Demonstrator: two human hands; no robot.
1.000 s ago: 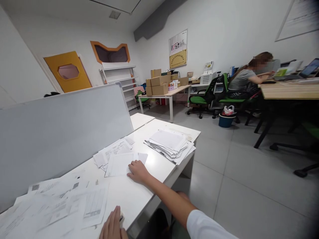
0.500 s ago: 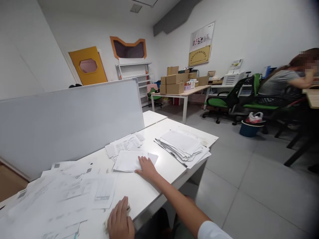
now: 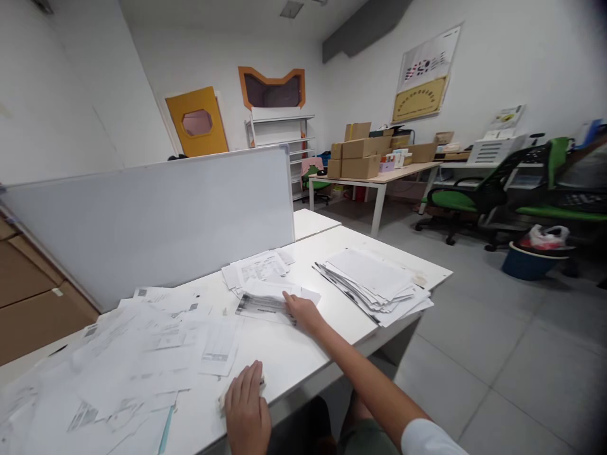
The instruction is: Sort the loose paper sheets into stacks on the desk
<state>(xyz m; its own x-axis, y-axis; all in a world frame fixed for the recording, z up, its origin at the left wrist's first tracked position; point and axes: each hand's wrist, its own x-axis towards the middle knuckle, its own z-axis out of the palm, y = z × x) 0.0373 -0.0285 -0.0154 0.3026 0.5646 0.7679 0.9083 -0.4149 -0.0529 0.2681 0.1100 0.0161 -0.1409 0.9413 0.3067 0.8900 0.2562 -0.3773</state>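
My right hand point(image 3: 302, 311) reaches across the white desk point(image 3: 303, 354) and pinches the near edge of a small stack of printed sheets point(image 3: 264, 299), lifting that edge a little. My left hand point(image 3: 246, 404) lies at the desk's front edge, fingers together over a small pale object point(image 3: 222, 398) that I cannot make out. A loose spread of printed papers point(image 3: 142, 354) covers the desk to the left of both hands. A thicker fanned pile of papers point(image 3: 374, 284) rests at the desk's right end, beyond my right hand.
A grey partition panel point(image 3: 156, 221) stands along the desk's far side. More small slips point(image 3: 258, 266) lie by it. Behind are a table with cardboard boxes point(image 3: 358, 158), green office chairs point(image 3: 478, 196), a blue bin point(image 3: 528, 259) and a white shelf point(image 3: 277, 139).
The view has swung left, so the seated person at the right is out of sight. My right hand went from lying flat on the small stack to pinching and raising its edge.
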